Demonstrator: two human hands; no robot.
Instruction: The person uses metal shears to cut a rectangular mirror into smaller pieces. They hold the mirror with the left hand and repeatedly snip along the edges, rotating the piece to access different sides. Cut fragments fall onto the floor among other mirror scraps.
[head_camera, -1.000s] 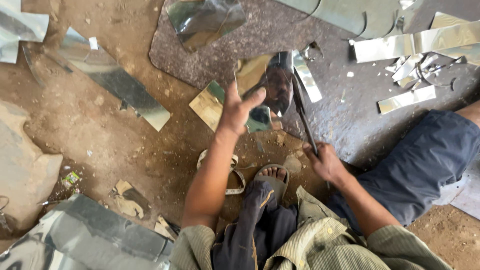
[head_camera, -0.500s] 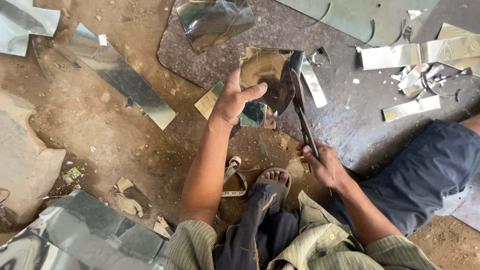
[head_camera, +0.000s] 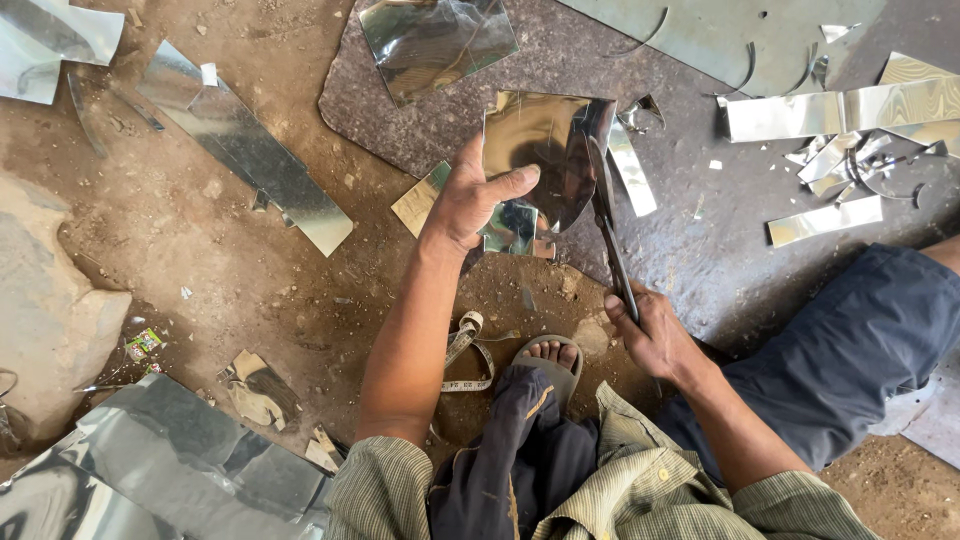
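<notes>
Fingers (head_camera: 520, 183) of the left hand (head_camera: 468, 200) wrap the near edge of a shiny sheet-metal piece (head_camera: 545, 150), thumb on top, holding it up off the ground, tilted toward the camera. Right hand (head_camera: 655, 335) is clenched round the handles of long metal shears (head_camera: 608, 225); blades run up along the piece's right edge and look engaged w/ it, tho exactly how far they bite in can't be told.

Head view, only one here: the person sits on a dirt floor (head_camera: 230, 270), sandalled foot (head_camera: 548, 358) just below the work, dark stone slab (head_camera: 700, 200) under and beyond the piece. Cut strips (head_camera: 815, 110) and curled offcuts (head_camera: 860, 165) lie to the right, a bigger sheet (head_camera: 250, 170) to the left, another shiny piece (head_camera: 435, 40) above.

Risks, as a judgement: bare fingers sit right on a raw cut edge, so a slip or twist of the sheet could slice them. Left thumb is near the blade line; if the shears jump, it's exposed. The thin sheet may flex and buckle, pulling the cut off line. Falling offcuts could land on the near-bare foot. Glare off the mirror-like surface may hide the cut line.
</notes>
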